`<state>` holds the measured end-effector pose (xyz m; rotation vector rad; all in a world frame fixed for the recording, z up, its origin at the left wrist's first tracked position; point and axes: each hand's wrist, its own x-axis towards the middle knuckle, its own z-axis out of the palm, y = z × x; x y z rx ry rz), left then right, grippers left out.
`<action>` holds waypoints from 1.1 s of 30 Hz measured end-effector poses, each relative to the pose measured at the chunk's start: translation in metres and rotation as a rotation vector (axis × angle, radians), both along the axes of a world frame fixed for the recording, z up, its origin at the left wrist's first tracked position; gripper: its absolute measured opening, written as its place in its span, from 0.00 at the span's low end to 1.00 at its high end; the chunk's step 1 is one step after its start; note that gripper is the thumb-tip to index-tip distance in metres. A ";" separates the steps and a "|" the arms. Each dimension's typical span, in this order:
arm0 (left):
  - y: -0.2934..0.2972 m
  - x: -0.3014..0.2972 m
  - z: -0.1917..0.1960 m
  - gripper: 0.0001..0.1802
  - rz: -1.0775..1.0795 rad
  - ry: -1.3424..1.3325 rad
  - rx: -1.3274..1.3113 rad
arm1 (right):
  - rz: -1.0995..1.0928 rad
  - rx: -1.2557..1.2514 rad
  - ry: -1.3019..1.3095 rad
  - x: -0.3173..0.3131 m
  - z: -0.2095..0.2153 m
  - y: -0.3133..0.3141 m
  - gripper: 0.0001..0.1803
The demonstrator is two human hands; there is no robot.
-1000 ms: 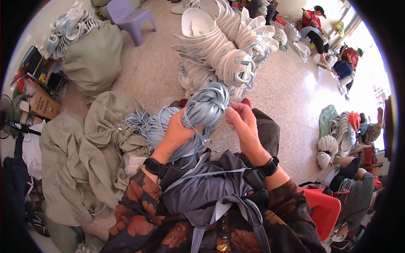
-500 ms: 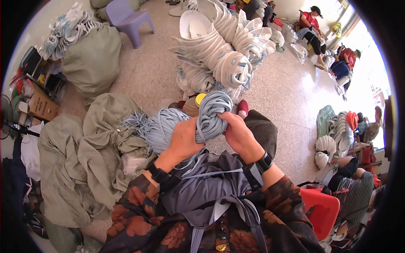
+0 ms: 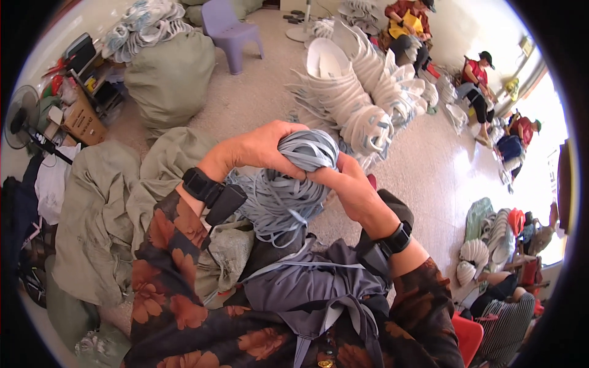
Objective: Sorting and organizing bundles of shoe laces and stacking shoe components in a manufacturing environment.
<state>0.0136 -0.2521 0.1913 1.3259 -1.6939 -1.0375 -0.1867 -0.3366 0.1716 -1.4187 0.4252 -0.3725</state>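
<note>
A wound bundle of flat grey-blue laces [image 3: 308, 149] is held up in front of me between both hands. My left hand [image 3: 261, 147] curls over its left side, the thumb along the lower edge. My right hand [image 3: 351, 187] grips the bundle from the lower right, its thumb pressed against the near side. Right below hangs or lies a larger loose heap of the same laces [image 3: 282, 199], partly hidden by my hands. One strand runs across the dark grey apron [image 3: 294, 288] on my lap.
Stacked white shoe uppers [image 3: 350, 101] lie on the floor ahead. Slack khaki sacking [image 3: 98, 214] spreads at my left, with a full sack [image 3: 169, 80] and purple chair [image 3: 230, 34] beyond. A fan [image 3: 23, 116] stands far left. A red chair [image 3: 467, 337] is near right; other people sit farther right.
My left hand has shifted from the bundle's lower left to over its upper left side. The bundle has turned to a flatter lie, and the view has swung left.
</note>
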 end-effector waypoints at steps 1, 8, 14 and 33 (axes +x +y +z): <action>0.005 0.005 0.005 0.31 0.009 0.032 0.025 | 0.059 0.068 -0.004 0.002 0.002 0.000 0.24; 0.033 0.032 0.041 0.29 0.046 0.078 0.160 | 0.411 0.449 -0.036 0.023 0.004 -0.005 0.26; 0.023 0.023 0.018 0.27 -0.012 0.130 0.160 | 0.467 0.830 -0.200 0.006 -0.035 0.007 0.35; 0.058 -0.053 -0.019 0.13 0.425 -0.124 -0.179 | 0.173 0.604 -0.170 -0.017 -0.037 0.020 0.27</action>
